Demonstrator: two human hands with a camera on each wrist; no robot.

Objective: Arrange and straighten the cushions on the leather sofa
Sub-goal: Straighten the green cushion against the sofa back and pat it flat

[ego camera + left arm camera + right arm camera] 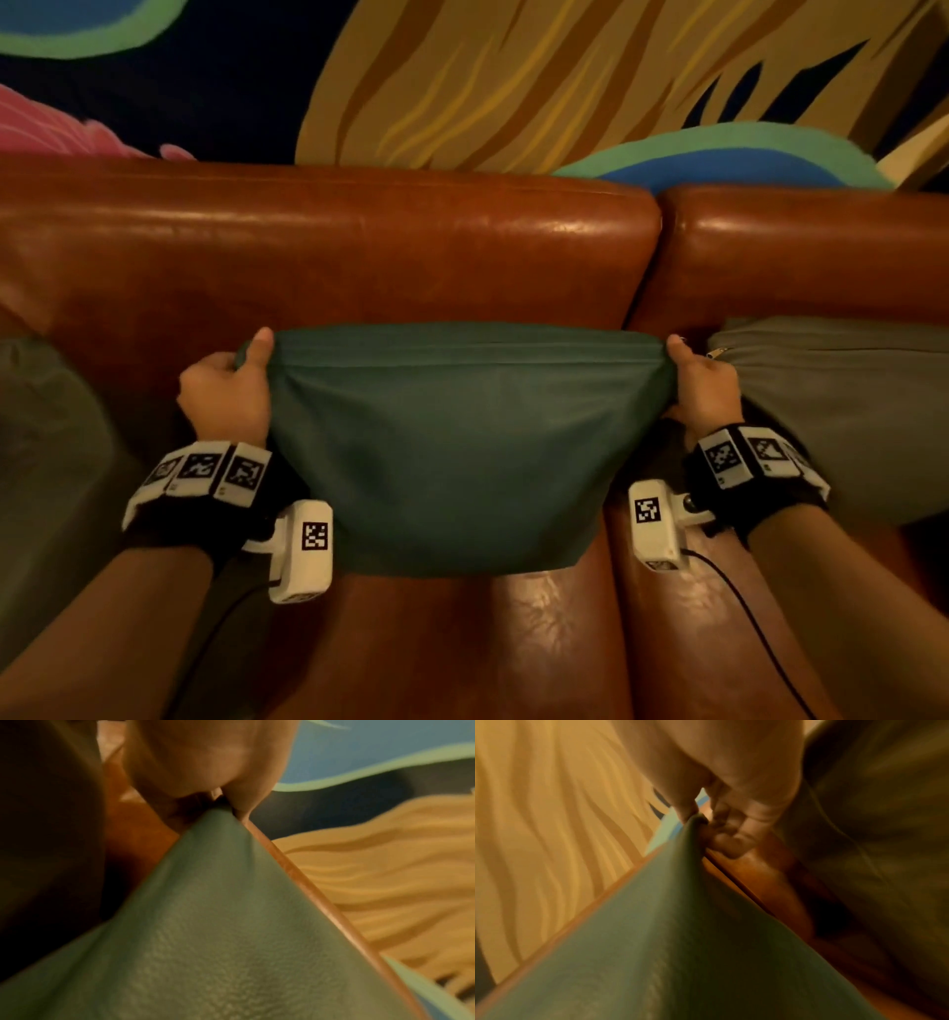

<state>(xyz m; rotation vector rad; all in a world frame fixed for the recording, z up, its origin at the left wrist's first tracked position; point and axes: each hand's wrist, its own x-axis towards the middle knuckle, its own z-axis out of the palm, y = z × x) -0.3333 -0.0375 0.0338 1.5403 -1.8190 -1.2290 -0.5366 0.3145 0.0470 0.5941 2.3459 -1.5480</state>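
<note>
The leather sofa (328, 246) is filling the head view from edge to edge, its 2 visible back sections meeting at a seam right of centre, and a painted wall (513, 77) is rising behind it. 3 cushions are showing on the seat: 1 teal cushion (452, 442) in the middle, 1 grey-green cushion (832, 411) just beside it on the right with a zip pull showing at its upper corner, and 1 dark cushion (46, 437) lying partly out of view on the left.

The teal cushion is standing straight ahead of the person, leaning toward the backrest, with its bottom edge sitting on the seat. Its long axis is running left to right, level with the top of the backrest, and its top seam is being stretched between the 2 hands. The left hand (226, 385) is pinching the upper left corner, thumb on the front face; the right hand (703, 380) is gripping the upper right corner in the same way. Both wrist views are confirming fabric bunched inside curled fingers (180, 770).

Neither hand is sitting nearer than the other: each is holding its own end. Judging from this, the coming move is depending on that seam staying level while the cushion is settled against the backrest, midway between its 2 neighbours.
</note>
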